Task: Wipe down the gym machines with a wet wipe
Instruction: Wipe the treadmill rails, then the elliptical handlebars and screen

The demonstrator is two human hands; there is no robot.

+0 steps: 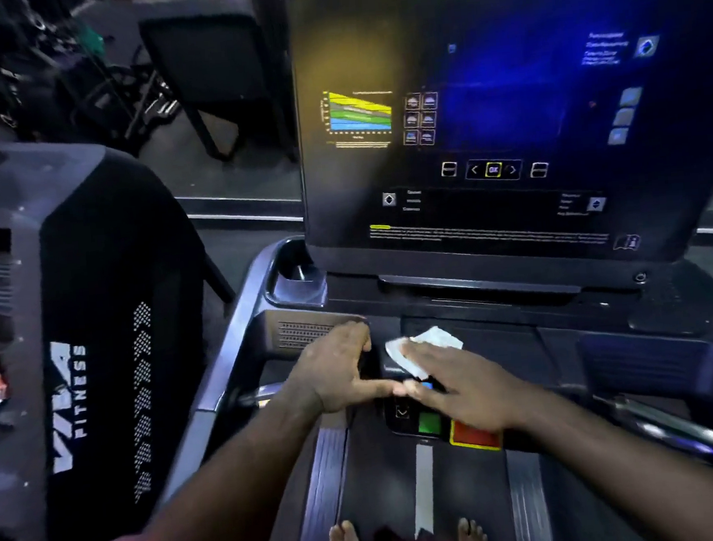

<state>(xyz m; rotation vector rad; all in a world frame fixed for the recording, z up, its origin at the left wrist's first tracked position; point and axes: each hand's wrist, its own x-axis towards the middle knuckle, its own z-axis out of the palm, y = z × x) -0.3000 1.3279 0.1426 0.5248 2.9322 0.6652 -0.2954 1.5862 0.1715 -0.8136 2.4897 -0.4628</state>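
A person stands barefoot on the treadmill belt (pixel 384 481), below the display screen (pixel 506 130), wiping the machine. Nearest, straight down from the screen, the green button (pixel 430 422) and red button (pixel 474 436) sit by the right wrist. Just beyond them the right hand (pixel 462 385) lies flat, fingers straight, pressing the wet wipe (pixel 432 339) onto the dark control panel under the screen's lower edge. The left hand (pixel 337 370) rests beside it, below the screen's left corner, fingers loosely bent and grasping nothing, its thumb tip meeting the right thumb.

The job looks partway through at best (no damp streaks show in the blur). The panel is under way; the cup holder (pixel 295 275), the screen and the neighbouring machine (pixel 92 291) to its left appear yet to come. Open panel runs rightward under the screen. Ahead, the screen's overhang and the cup holder's rim hem in the stroke.
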